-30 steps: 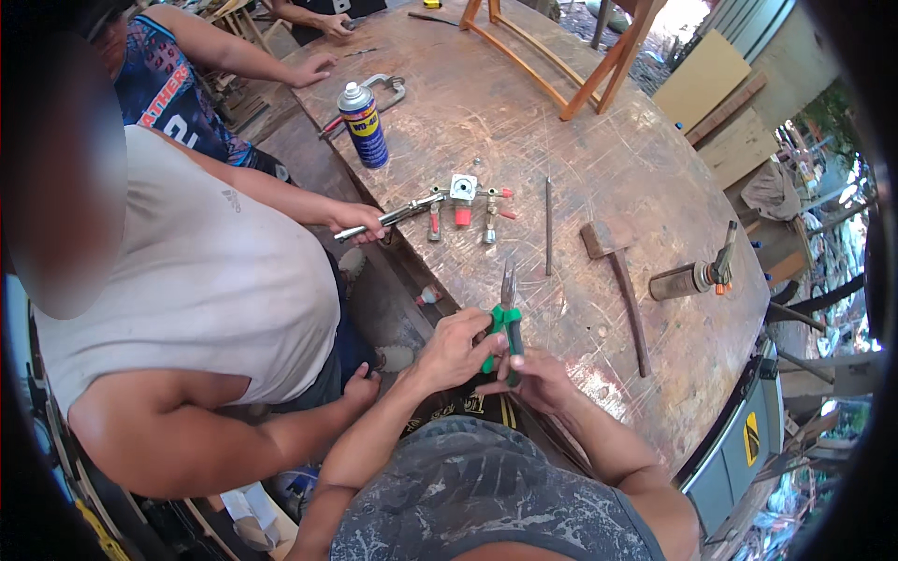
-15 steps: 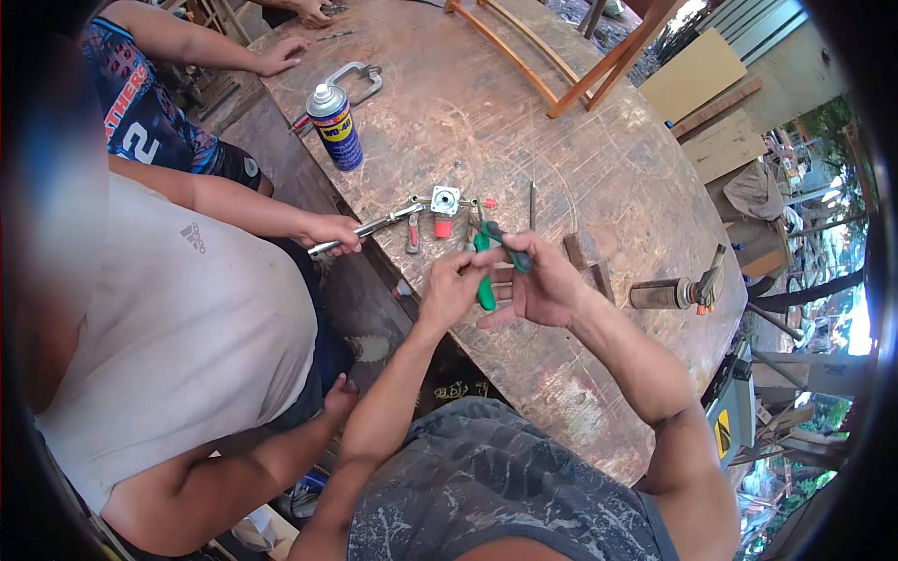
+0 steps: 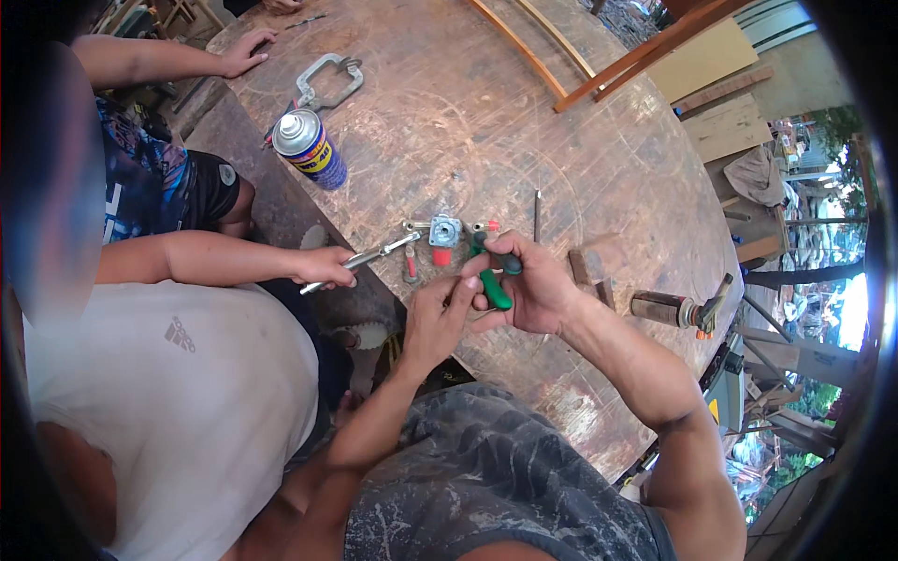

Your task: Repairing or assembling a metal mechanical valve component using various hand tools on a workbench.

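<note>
My right hand (image 3: pixel 541 294) holds green-handled pliers (image 3: pixel 496 292), with fingers curled around the handles over the table's near edge. Close against it, my left hand (image 3: pixel 438 323) has thumb and fingers pinched together by the pliers; whatever lies between them is too small to make out. Just beyond my hands sits a small grey metal valve body (image 3: pixel 444 232) with a red knob (image 3: pixel 441 255) and fittings at its sides. A co-worker's hand (image 3: pixel 327 268) holds a long metal wrench (image 3: pixel 360 265) that reaches to the left fitting.
A blue spray can (image 3: pixel 313 150) and a C-shaped clamp (image 3: pixel 332 82) are at the table's left. Right of my hands lie a thin rod (image 3: pixel 537 217), wood blocks (image 3: pixel 589 273) and a torch canister (image 3: pixel 664 307). A wooden frame (image 3: pixel 524 47) stands at the far side. Two co-workers crowd the left.
My right fingers have curled in around the pliers' handles. My left hand stays close beside them. The whole view has shifted slightly, and the co-worker's wrench is still at the fitting.
</note>
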`<state>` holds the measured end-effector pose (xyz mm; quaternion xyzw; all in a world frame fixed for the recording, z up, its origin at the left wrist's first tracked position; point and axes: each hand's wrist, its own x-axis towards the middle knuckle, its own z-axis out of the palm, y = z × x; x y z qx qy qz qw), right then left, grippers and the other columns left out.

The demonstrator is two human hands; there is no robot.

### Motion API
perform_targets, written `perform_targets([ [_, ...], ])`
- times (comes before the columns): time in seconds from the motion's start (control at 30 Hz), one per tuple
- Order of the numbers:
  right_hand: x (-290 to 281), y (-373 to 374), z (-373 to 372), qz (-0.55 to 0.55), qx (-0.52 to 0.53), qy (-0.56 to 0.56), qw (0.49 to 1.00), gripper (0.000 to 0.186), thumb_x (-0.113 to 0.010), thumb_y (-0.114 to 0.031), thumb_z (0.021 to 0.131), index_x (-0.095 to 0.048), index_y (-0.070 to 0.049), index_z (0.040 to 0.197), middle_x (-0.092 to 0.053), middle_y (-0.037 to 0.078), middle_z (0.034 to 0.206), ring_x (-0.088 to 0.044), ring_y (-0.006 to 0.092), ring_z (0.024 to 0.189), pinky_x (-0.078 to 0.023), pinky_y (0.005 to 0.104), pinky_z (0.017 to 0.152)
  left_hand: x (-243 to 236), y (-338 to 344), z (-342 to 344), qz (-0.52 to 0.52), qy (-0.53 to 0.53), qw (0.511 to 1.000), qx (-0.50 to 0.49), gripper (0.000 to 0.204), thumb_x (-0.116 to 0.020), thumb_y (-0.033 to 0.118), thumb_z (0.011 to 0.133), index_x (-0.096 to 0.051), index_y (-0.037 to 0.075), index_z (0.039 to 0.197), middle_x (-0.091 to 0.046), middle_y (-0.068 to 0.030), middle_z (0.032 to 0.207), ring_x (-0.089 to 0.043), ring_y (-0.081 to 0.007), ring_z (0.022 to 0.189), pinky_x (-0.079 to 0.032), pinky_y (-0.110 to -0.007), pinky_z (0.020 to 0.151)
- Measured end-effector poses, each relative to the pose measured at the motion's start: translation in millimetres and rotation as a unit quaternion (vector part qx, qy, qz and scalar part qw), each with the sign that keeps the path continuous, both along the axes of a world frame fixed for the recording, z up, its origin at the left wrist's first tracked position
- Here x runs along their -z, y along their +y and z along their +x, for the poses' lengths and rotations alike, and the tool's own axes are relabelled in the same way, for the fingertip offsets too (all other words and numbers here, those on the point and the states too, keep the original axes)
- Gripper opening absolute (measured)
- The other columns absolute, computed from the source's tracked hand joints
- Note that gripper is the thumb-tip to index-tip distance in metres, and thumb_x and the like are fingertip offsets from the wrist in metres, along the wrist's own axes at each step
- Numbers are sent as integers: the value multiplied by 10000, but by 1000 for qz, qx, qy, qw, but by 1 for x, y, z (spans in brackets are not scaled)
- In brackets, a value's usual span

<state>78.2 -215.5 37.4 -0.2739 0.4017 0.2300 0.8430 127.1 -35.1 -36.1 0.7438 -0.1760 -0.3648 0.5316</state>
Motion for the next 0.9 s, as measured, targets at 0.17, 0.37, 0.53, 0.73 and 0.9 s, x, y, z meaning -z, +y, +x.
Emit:
perform_targets([
  [0.17,-2,-2,15,54,40,7,998,391,-583,-439,936,-703,-69,898,-652,84,854,-575,187,659,-408,293,461,-3,36,23,-33,-338,939,-56,288,-785,183,873,-732,27,1110,-683,-104,952,-627,-331,887,-502,-429,794],
  [0.37,-7,22,16,76,203,41,975,349,-602,-448,901,-645,-112,820,-590,70,883,-527,164,659,-335,263,476,30,52,50,137,-473,869,-47,532,-818,153,804,-659,48,1300,-626,-123,1257,-542,-351,1188,-415,-512,1004],
  [0.53,-12,9,28,75,124,68,987,422,-592,-540,934,-634,-125,869,-601,53,888,-534,171,670,-339,280,481,43,36,59,128,-458,880,4,557,-800,147,796,-642,33,1318,-621,-110,1341,-535,-352,1229,-395,-503,1016],
  [0.73,-11,14,35,42,49,33,997,412,-600,-536,934,-640,-132,862,-607,52,870,-529,163,646,-318,264,455,46,39,70,168,-452,876,25,626,-810,164,783,-612,40,1363,-618,-116,1356,-526,-354,1249,-375,-537,1044],
  [0.9,-6,7,31,37,73,80,993,323,-616,-434,881,-574,-123,803,-574,46,867,-501,163,615,-287,273,411,47,46,71,179,-447,875,40,643,-809,167,778,-601,42,1374,-618,-113,1362,-516,-345,1265,-358,-572,1050],
])
